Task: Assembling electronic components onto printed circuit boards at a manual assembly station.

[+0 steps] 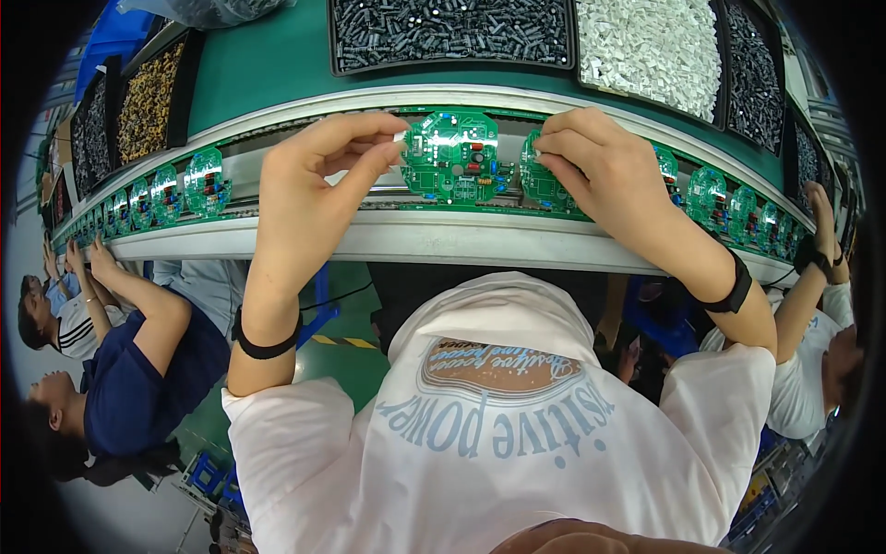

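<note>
In front of me on the conveyor lies a green circuit board with red, blue and black parts on it. My left hand is at its left edge, thumb and forefinger pinched on a small white connector. My right hand reaches over a second green circuit board, just right of the first and partly covered by the hand. The right thumb and fingers are pinched together at that board's upper part; a small white bit shows there, too covered to name.
Behind the conveyor rail stand a tray of dark cylindrical parts, a tray of white connectors and a tray of yellow parts. More boards line the conveyor both ways. Co-workers sit at left and right.
</note>
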Demonstrator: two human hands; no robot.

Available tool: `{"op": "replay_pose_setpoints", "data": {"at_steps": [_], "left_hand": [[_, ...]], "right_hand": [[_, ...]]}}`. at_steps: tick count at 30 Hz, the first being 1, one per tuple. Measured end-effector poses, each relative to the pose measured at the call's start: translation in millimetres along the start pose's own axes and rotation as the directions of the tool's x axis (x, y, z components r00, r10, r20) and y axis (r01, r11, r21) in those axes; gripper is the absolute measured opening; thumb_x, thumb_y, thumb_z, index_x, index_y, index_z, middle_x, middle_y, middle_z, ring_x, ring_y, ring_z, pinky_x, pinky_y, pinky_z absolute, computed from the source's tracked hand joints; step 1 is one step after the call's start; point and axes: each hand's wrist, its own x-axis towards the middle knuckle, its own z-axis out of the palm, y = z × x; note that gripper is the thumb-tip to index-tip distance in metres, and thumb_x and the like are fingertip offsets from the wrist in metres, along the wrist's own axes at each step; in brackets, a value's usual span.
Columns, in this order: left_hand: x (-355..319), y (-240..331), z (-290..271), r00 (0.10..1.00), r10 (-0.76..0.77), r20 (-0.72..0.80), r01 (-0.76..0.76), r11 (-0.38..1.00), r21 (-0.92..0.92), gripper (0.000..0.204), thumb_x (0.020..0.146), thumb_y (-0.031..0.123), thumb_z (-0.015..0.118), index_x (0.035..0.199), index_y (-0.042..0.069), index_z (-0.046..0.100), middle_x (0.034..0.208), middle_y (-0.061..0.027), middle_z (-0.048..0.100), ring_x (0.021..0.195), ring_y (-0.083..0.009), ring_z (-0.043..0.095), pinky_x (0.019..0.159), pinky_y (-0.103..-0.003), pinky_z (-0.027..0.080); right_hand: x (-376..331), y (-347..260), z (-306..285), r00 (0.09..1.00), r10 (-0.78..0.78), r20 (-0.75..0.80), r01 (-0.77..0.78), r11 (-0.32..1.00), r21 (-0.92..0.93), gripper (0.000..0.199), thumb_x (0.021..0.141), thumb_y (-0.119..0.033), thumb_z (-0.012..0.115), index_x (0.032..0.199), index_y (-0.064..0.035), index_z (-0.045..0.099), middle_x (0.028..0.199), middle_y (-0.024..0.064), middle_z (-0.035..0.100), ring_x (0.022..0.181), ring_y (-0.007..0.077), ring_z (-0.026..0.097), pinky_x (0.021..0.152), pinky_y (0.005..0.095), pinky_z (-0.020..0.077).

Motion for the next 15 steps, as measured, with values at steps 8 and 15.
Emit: {"op": "replay_pose_setpoints", "data": {"at_steps": [8,15], "left_hand": [[-5.3,-3.3,6.4,0.999,-0.01,-0.031,0.01,1.0,0.003,0.02,0.093,0.002,0.071,0.113,-0.001,0.074,0.101,-0.0084,0.076,0.088,-0.0121,0.072,0.08,-0.025,0.057],[-9.9,-2.5,7.2,0.999,0.013,-0.036,-0.009,0.995,0.097,0.017,0.093,0.001,0.07,0.109,-0.002,0.073,0.099,-0.0084,0.077,0.088,-0.0126,0.073,0.08,-0.026,0.058]], "right_hand": [[2.2,2.3,-11.4,0.999,0.049,-0.004,-0.048,0.988,0.147,0.016,0.086,0.0,0.075,0.101,-0.0033,0.071,0.104,0.0079,0.07,0.09,0.0249,0.07,0.075,0.0332,0.0563],[3.0,-8.5,-29.5,0.975,0.219,0.046,-0.208,0.814,0.542,0.015,0.091,0.005,0.069,0.106,0.0005,0.07,0.105,0.0077,0.072,0.094,0.0146,0.069,0.081,0.0276,0.056]]}}
